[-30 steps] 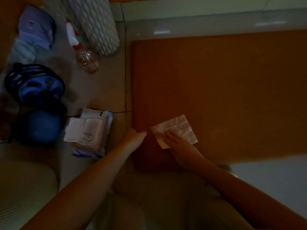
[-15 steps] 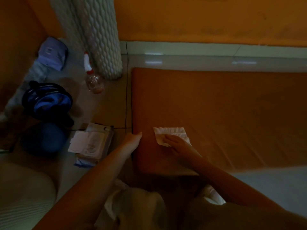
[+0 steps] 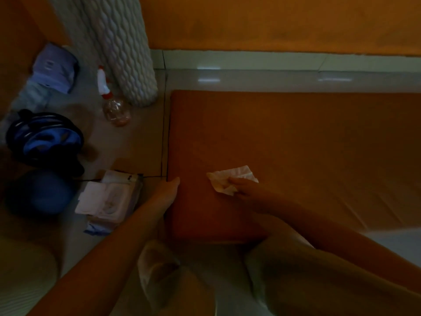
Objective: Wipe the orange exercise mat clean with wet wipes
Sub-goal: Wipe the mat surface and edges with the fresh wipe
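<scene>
While the right hand presses its straight fingers down on a white wet wipe, the wipe lies crumpled under and just ahead of the fingertips on the orange exercise mat, near the mat's left edge. The left hand, fingers extended and holding nothing, rests against that edge. Further left of it, an opened pack of wipes sits on the floor.

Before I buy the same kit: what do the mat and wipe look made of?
Mat: probably foam or rubber, matte orange; thick edge, fine grainy face. Wipe: thin white sheet, perhaps nonwoven; it lies limp and creased under the right hand.
</scene>
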`<state>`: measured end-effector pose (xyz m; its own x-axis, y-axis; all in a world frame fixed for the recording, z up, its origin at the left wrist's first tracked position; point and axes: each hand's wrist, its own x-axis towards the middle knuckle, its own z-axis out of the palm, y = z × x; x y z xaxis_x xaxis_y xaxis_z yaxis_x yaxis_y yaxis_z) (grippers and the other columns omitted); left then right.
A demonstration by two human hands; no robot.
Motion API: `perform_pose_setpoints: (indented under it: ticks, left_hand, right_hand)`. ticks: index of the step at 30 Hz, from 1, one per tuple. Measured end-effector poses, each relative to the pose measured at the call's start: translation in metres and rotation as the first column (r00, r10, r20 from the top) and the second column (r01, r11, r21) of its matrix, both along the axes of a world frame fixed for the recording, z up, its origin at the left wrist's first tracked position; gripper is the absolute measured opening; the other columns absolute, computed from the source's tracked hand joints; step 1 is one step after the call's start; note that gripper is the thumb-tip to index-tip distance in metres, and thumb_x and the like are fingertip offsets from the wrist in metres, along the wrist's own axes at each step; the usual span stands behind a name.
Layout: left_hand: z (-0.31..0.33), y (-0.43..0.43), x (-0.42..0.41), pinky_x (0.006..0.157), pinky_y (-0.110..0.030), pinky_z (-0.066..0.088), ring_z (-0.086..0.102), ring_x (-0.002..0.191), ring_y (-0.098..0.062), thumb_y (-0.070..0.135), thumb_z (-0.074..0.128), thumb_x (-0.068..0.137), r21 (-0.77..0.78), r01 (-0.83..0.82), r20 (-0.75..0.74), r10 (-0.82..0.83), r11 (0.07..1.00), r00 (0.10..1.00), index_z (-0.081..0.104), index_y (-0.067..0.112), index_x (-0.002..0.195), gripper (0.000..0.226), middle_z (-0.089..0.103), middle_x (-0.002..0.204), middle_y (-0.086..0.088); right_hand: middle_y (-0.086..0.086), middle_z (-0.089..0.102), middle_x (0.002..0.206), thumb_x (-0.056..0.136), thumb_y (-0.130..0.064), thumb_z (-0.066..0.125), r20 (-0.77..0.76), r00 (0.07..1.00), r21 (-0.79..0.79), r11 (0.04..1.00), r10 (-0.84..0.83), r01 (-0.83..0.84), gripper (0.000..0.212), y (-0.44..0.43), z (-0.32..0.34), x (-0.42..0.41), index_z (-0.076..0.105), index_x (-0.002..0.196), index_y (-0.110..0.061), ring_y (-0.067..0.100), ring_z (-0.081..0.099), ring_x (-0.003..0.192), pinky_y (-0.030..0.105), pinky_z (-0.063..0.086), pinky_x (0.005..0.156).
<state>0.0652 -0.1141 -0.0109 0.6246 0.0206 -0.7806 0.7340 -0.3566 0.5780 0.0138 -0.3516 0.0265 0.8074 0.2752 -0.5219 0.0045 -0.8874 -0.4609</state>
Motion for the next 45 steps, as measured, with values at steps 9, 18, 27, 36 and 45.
perform_pose_setpoints:
  ticks: [9,18,27,36,45]
  left_hand:
    - [-0.007,-0.003,0.008,0.088,-0.036,0.036,0.051,0.088,-0.027,0.028,0.028,0.107,0.105,0.051,-0.068,-0.043,0.993,0.997,0.054,0.013,0.097,0.032,0.051,0.097,-0.01]
    - [0.014,-0.001,0.0,0.098,-0.04,0.036,0.04,0.132,-0.038,0.033,0.04,0.103,0.143,-0.027,-0.106,0.043,0.989,0.993,0.037,-0.001,0.143,0.052,0.038,0.147,-0.022]
    - [-0.03,0.003,0.021,0.09,-0.029,0.035,0.044,0.129,-0.037,0.02,0.034,0.105,0.141,-0.147,-0.012,0.15,0.979,0.989,0.044,-0.002,0.137,0.04,0.047,0.138,-0.019]
    - [-0.046,0.006,0.036,0.092,-0.037,0.041,0.057,0.106,-0.032,0.025,0.041,0.103,0.097,-0.225,-0.013,0.227,0.97,0.974,0.055,0.002,0.128,0.037,0.056,0.125,-0.016]
    - [-0.041,0.001,0.023,0.11,-0.043,0.031,0.037,0.135,-0.038,0.019,0.032,0.105,-0.054,-0.487,-0.01,0.487,0.872,0.873,0.038,-0.005,0.141,0.044,0.038,0.146,-0.024]
  right_hand:
    - [0.003,0.008,0.16,0.104,-0.015,0.035,0.026,0.973,0.176,0.957,0.229,-0.23,0.05,0.017,-0.029,0.005,0.019,0.151,-0.013,0.019,-0.002,0.148,0.019,-0.009,0.113]
    - [0.001,0.006,0.161,0.103,-0.044,0.025,-0.087,0.88,0.098,0.883,0.468,-0.459,0.059,0.005,-0.013,0.018,0.01,0.153,-0.014,0.015,0.0,0.148,0.033,-0.005,0.12]
    - [-0.007,-0.021,0.147,0.074,-0.058,-0.006,0.191,0.817,-0.069,0.838,0.544,-0.542,0.08,0.023,-0.079,0.06,-0.012,0.146,-0.024,0.019,-0.028,0.134,0.033,-0.021,0.108]
    - [-0.007,-0.011,0.156,0.093,-0.054,0.005,0.183,0.813,0.149,0.802,0.553,-0.579,0.065,0.036,-0.091,0.042,0.002,0.152,-0.028,0.021,-0.022,0.142,0.036,-0.021,0.108]
    - [-0.002,-0.006,0.157,0.08,-0.052,-0.003,0.225,0.86,0.035,0.878,0.458,-0.477,0.08,0.03,-0.077,0.056,0.016,0.153,-0.024,0.02,-0.016,0.142,0.044,-0.005,0.116]
